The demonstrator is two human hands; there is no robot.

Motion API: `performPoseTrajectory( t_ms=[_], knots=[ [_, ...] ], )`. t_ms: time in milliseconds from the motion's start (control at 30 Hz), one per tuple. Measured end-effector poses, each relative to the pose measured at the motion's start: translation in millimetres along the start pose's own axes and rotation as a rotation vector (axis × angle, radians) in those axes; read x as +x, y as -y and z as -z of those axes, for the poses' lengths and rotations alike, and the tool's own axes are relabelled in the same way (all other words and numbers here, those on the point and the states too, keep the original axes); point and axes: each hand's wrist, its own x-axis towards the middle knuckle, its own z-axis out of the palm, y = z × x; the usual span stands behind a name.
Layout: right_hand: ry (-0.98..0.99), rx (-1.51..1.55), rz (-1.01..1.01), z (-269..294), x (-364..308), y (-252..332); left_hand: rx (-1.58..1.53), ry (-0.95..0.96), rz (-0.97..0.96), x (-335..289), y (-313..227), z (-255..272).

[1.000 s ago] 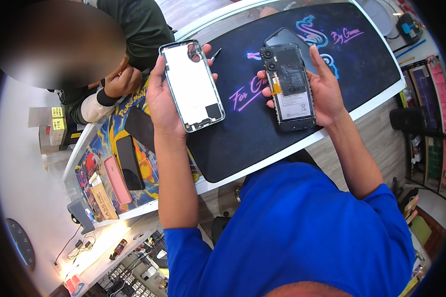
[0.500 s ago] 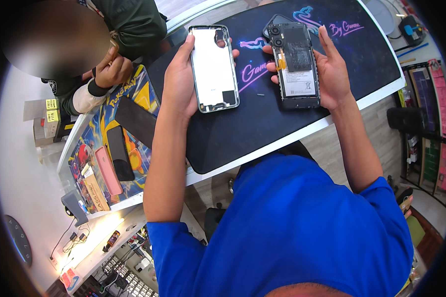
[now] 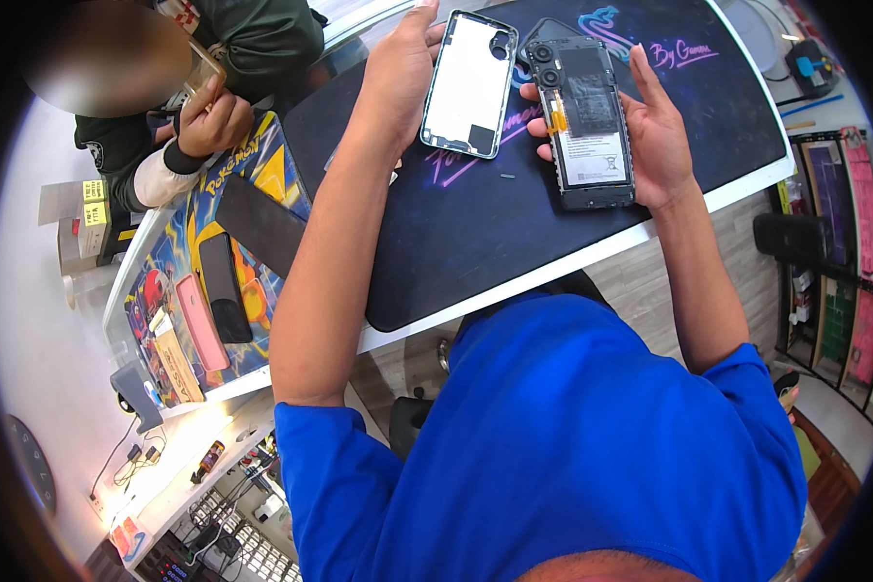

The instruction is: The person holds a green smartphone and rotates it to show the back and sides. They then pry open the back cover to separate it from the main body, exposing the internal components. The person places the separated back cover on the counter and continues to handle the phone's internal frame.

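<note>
My right hand (image 3: 662,150) holds an opened phone (image 3: 587,126), its thumb raised beside the right edge and fingertips showing along the left. The phone's inside faces up, with two camera lenses at the upper left, a black area, an orange flex cable and a pale battery label. A phone back cover (image 3: 464,87), white inside with a dark rim and a camera cutout, lies tilted over the mat. At its upper left edge is my left hand (image 3: 398,82), thumb stretched away from the cover and fingertips close to the rim. Whether those fingertips still touch the cover is unclear.
Beneath is a black printed mat (image 3: 436,262) on a white-edged table. Behind the opened phone lies another dark phone (image 3: 553,31). To the left are a black phone (image 3: 225,291) and a pink case (image 3: 202,325). Across the table, another person's hand (image 3: 213,121) holds a phone.
My left hand has moved up and right with the back cover, which now tilts beside the opened phone. The left thumb has come off the cover. My right hand keeps its hold, shifted slightly.
</note>
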Motion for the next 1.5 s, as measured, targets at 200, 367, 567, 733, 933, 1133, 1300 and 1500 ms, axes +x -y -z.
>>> performPoseTrajectory(
  t_ms=[200, 367, 567, 733, 933, 1133, 1300, 1500],
  knots=[
    [-0.085, 0.049, -0.019, -3, -3, 6, 0.673, -0.236, -0.112, -30, -31, -23],
    [-0.085, 0.035, -0.004, -3, -4, 4, 1.118, -0.178, -0.366, -81, -44, 10],
    [-0.082, 0.050, 0.005, -2, -4, 2, 1.488, -0.092, -0.430, -162, -30, 27],
    [-0.115, 0.061, -0.012, -6, 0, -2, 1.601, -0.037, -0.475, -176, -14, 32],
    [-0.123, 0.085, -0.010, -7, 1, -3, 1.614, -0.074, -0.575, -165, -14, 50],
    [-0.091, 0.142, -0.021, -4, 1, -2, 1.492, -0.127, -0.516, -158, -17, 51],
    [-0.085, 0.160, -0.040, -2, 2, -2, 1.427, -0.167, -0.603, -141, -23, 35],
    [-0.119, 0.186, -0.066, -5, 0, 1, 1.315, -0.058, -0.684, -115, -26, 2]
  ],
)
